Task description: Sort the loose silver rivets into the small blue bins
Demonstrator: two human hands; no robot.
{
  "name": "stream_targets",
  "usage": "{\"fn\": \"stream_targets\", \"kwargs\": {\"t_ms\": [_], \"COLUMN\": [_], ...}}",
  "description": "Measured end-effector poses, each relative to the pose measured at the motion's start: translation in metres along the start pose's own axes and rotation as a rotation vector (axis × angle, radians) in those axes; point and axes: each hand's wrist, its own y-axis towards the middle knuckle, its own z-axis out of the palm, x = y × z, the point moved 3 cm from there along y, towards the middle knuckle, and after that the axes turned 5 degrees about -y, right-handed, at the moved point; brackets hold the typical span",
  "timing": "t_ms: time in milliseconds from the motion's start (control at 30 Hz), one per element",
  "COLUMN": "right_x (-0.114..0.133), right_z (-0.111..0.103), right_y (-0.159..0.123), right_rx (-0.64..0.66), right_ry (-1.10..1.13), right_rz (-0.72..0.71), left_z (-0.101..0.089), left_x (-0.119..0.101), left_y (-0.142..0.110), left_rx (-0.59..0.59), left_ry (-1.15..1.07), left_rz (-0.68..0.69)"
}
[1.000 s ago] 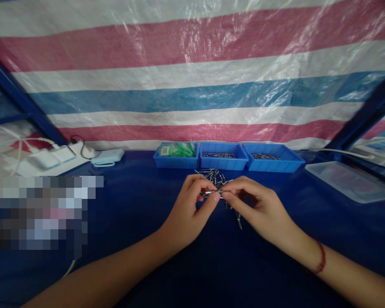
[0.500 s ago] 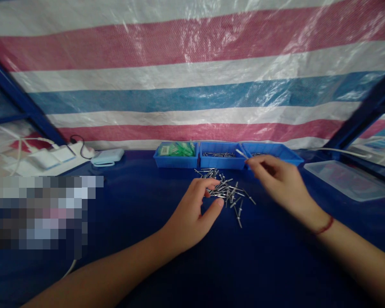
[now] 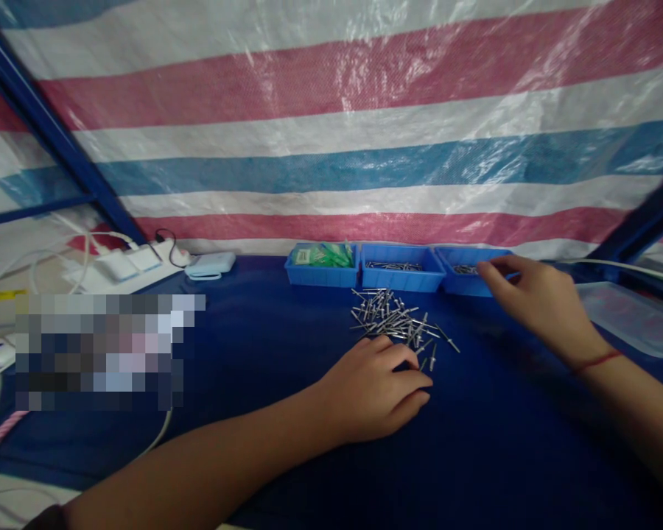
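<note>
A pile of small metal rivets (image 3: 396,319) lies on the dark blue table cover (image 3: 287,353). My left hand (image 3: 379,390) rests on the cover at the near edge of the pile. Its fingers are curled under with the thumb close to them, and what they hold, if anything, is hidden. My right hand (image 3: 538,302), with a red string on the wrist, reaches to the back right. Its fingertips are drawn together over the rim of the right blue bin (image 3: 457,284), which holds metal parts. No rivet shows between those fingers.
Two more blue bins stand in the back row: the middle bin (image 3: 401,280) holds metal pins, the left bin (image 3: 316,275) green packets. A clear plastic tray (image 3: 635,324) lies at the right. A power strip (image 3: 122,266), a white device (image 3: 211,263) and cables sit at the left. A striped tarp hangs behind.
My hands parted from a shared pinch over the pile. My right hand carried a rivet back to the right bin. My left hand dropped to the pile's near edge. The camera turned slightly left.
</note>
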Motion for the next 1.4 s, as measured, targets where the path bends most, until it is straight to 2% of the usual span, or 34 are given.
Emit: {"fn": "stream_targets", "kwargs": {"t_ms": [267,433,600,700,833,1000,1067,1200,1400], "right_x": [0.031,0.051,0.06,0.059,0.061,0.071,0.075,0.079,0.08], "right_z": [0.011,0.014,0.014,0.017,0.02,0.023,0.021,0.017,0.017], "right_y": [-0.021,-0.038,-0.048,-0.049,-0.051,-0.06,-0.063,-0.063,-0.063], "right_rx": [0.073,0.219,0.295,0.32,0.344,0.56,0.597,0.578,0.484], "right_ry": [0.162,0.257,0.307,0.332,0.448,0.737,0.812,0.883,0.881], "right_rz": [-0.254,-0.314,-0.363,-0.37,-0.33,-0.236,-0.212,-0.193,-0.205], "left_z": [-0.003,-0.003,-0.002,-0.003,-0.008,-0.014,-0.014,-0.013,-0.013], "left_x": [0.01,0.011,0.01,0.013,0.021,0.026,0.026,0.025,0.026], "left_y": [0.001,0.001,0.0,-0.002,-0.002,-0.001,-0.001,-0.001,0.0], "left_rx": [0.016,0.011,0.014,-0.026,-0.189,-0.37,-0.392,-0.386,-0.355], "left_ry": [0.033,0.097,0.141,0.112,-0.034,-0.306,-0.386,-0.461,-0.394], "left_rz": [-0.092,-0.154,-0.182,-0.196,-0.252,-0.34,-0.354,-0.358,-0.348]}}
